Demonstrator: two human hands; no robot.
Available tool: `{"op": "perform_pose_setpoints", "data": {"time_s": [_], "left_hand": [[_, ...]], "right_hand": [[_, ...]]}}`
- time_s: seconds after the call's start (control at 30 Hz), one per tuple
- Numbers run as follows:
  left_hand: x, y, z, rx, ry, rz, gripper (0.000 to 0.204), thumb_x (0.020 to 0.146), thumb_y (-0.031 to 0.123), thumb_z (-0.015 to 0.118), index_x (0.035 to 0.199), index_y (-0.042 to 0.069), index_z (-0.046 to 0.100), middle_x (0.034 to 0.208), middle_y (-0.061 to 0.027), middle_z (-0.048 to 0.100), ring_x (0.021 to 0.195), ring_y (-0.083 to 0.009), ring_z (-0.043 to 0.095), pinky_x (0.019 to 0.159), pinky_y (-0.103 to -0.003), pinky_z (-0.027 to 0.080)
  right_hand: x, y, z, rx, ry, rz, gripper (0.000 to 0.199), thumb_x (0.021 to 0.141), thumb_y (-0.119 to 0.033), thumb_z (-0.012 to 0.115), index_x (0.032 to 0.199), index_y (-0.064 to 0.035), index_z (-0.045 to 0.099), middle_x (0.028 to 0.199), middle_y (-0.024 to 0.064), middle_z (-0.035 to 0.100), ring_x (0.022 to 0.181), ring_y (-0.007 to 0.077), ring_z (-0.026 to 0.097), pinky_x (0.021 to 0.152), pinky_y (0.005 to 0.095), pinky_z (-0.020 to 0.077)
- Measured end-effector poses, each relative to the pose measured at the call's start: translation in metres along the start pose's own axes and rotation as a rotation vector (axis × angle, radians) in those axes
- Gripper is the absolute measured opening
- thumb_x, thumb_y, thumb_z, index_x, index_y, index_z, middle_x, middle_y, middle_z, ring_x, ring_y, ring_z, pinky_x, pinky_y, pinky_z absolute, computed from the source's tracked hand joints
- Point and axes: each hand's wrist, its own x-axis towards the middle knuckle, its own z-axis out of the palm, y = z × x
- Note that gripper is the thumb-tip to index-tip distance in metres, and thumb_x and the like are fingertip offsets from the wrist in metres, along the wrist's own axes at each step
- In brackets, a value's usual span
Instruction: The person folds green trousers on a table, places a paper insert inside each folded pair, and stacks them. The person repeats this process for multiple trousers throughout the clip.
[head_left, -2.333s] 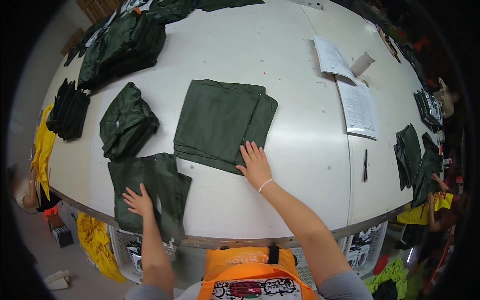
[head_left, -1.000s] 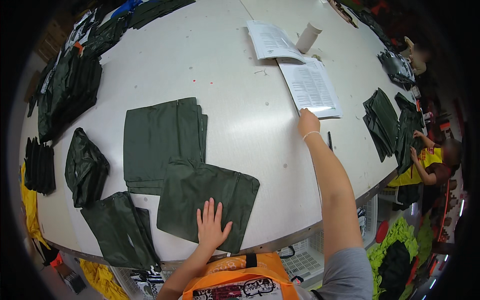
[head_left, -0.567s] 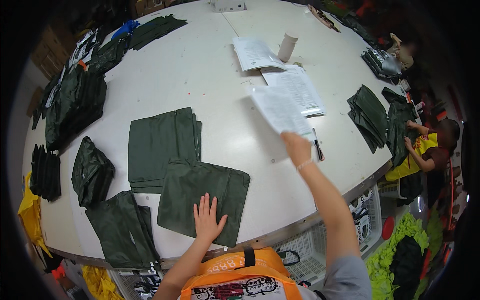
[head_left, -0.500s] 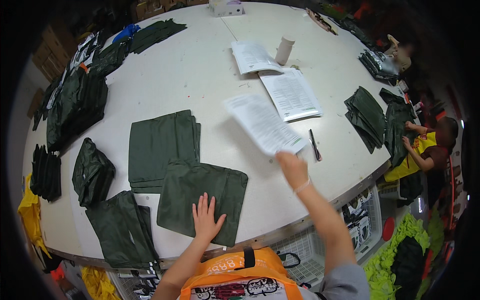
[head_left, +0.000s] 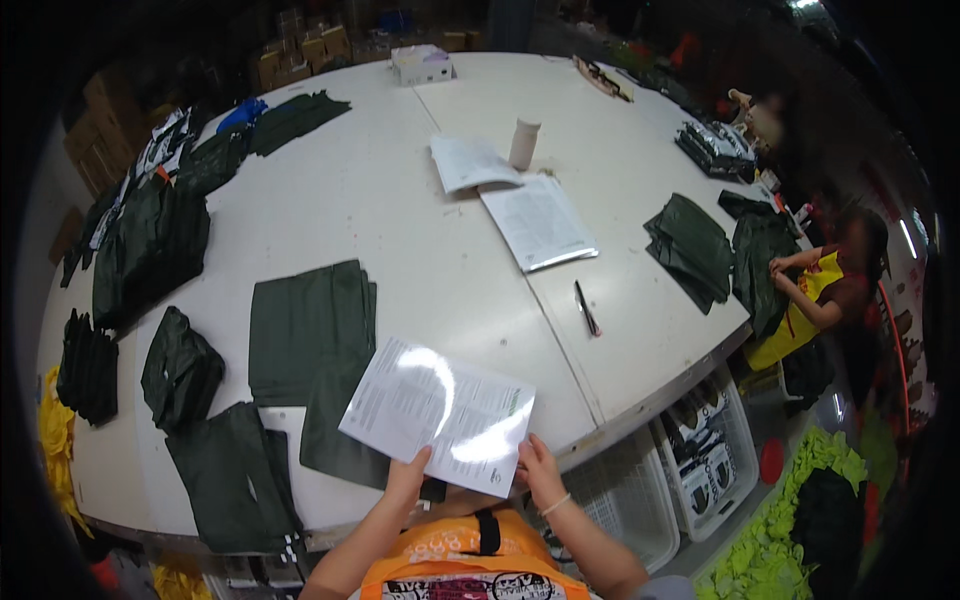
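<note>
A glossy white printed sheet is tilted in front of me, over a folded dark green garment on the table. My left hand is closed on the sheet's near edge, its thumb on top. At the right-hand corner my right hand pinches the same sheet. Part of the garment is hidden under the sheet. Just behind it lies a stack of folded green garments. More green garments rest to the left, partly over the table's near edge.
White printed sheets lie farther back beside a pale bottle. A pen is on the table to the right. A co-worker handles green garments at the right edge. Plastic baskets stand below the table.
The sheet has come from the right, over the garment, toward me. My left hand has left the garment and taken the sheet's edge. The view has shifted.
</note>
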Motion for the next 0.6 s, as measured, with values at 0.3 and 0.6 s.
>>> {"op": "perform_pose_setpoints", "data": {"time_s": [0.3, 0.6], "left_hand": [[0.022, -0.012, -0.034, 1.192, 0.135, 0.756, 0.058, 0.085, 0.029, 0.060, 0.131, -0.003, 0.044, 0.142, -0.0211, 0.036, 0.133, -0.0370, 0.030, 0.109, -0.046, 0.024], [0.035, -0.022, -0.040, 1.358, 0.225, 0.876, 0.043, 0.086, 0.012, 0.056, 0.126, -0.002, 0.048, 0.144, -0.0130, 0.036, 0.132, -0.0323, 0.033, 0.105, -0.042, 0.031]], "right_hand": [[0.044, 0.002, -0.057, 0.035, 0.082, -0.074, 0.018, 0.092, -0.007, 0.054, 0.105, 0.0046, 0.060, 0.095, 0.0083, 0.065, 0.081, 0.0151, 0.062, 0.071, 0.0278, 0.0509], [0.037, 0.003, -0.074, -0.018, 0.072, -0.030, 0.022, 0.092, -0.009, 0.055, 0.109, 0.0042, 0.059, 0.097, 0.0083, 0.065, 0.083, 0.0157, 0.062, 0.073, 0.0285, 0.0504]]}}
